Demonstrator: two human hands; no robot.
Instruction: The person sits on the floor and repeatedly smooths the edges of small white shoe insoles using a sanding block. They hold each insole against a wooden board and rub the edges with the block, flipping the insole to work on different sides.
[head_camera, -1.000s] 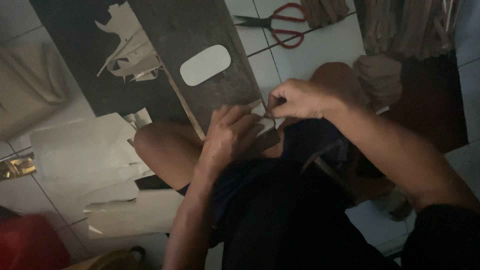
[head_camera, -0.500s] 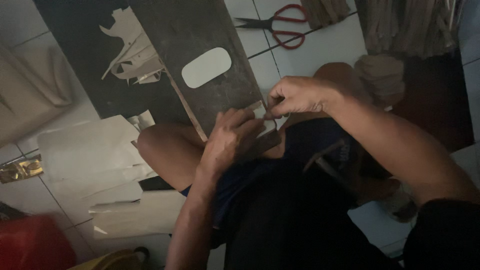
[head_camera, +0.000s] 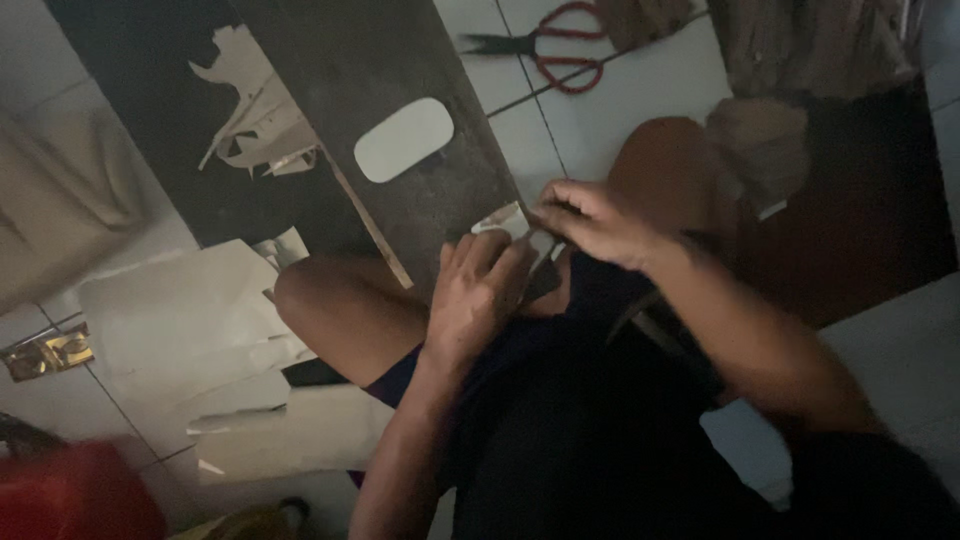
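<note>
From above, the left hand presses flat on a dark board across the knees. The right hand pinches a pale scrap at the board's near edge; dimness hides its fingertips. Red scissors lie cut off on the floor.

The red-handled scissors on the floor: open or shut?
Slightly open, it seems: the scissors lie flat on the tiled floor, the two red loops apart.

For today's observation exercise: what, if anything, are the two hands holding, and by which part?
Both the left hand and right hand meet at a small pale paper piece at the dark board's near edge; the exact grip cannot be told.
</note>
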